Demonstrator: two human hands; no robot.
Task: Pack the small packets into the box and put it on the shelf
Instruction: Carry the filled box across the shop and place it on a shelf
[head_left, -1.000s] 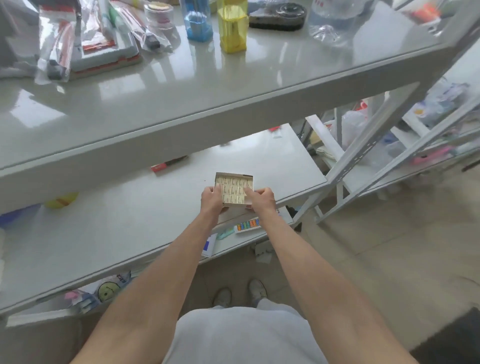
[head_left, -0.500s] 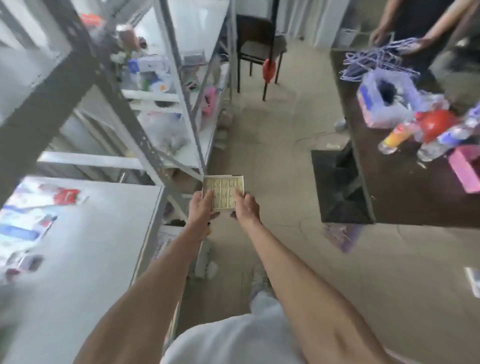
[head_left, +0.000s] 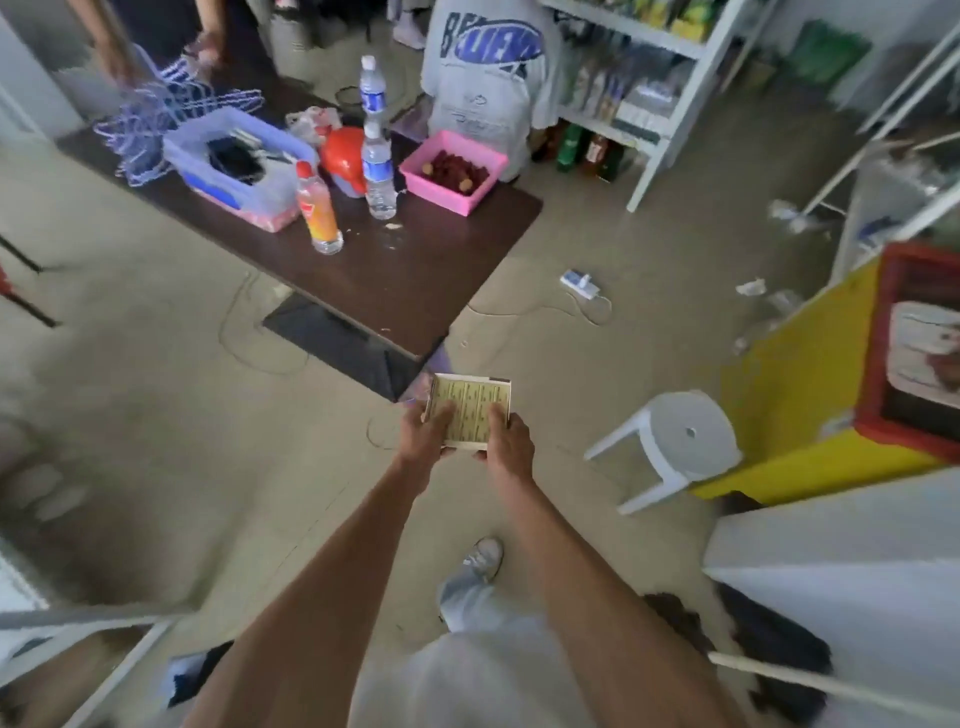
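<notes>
Since a moment ago the view has swung from the shelving to the dark desk (head_left: 363, 280), and the box (head_left: 470, 413) has travelled with it. Left hand (head_left: 423, 434) and right hand (head_left: 506, 441) each keep a closed grip on it, over open floor. Lidless, it could spill its packets if tipped mid-stride. Count: one box, roughly a dozen packets, too blurred to be sure.

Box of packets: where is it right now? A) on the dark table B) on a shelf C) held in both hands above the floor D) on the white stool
C: the box is gripped by the left hand and right hand, with bare floor beneath.
</notes>
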